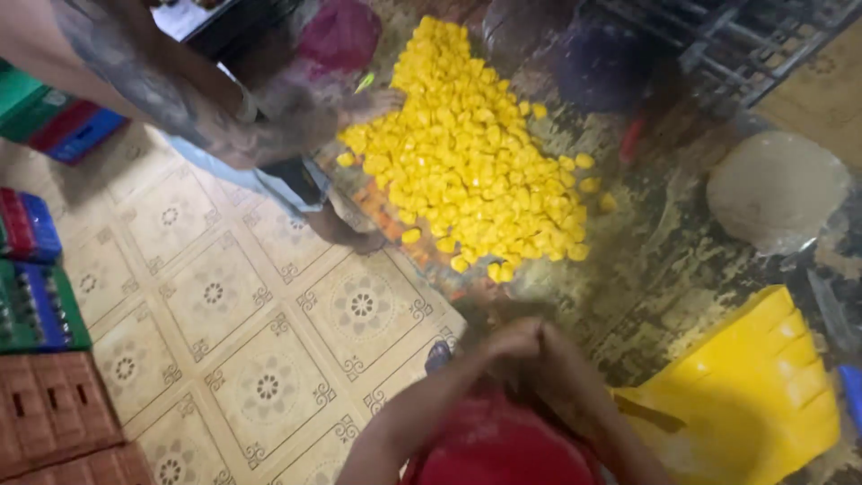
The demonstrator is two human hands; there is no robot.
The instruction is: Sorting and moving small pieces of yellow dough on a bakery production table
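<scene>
Our two hands (519, 339) meet clasped low over the dark worn worktop (664, 260), their hold too blurred to tell, just short of the heaped small yellow chunks (471, 153) (soft, light, slippery we judge), best scooped from below.

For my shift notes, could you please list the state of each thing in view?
Left hand: pressed against the right, blurred.
Right hand: pressed against the left, blurred.
Yellow pieces: heaped on the dark surface.
Yellow scoop: lying unheld.
Another person's hand: at the heap's edge.
Crates: stacked by the floor.
</scene>
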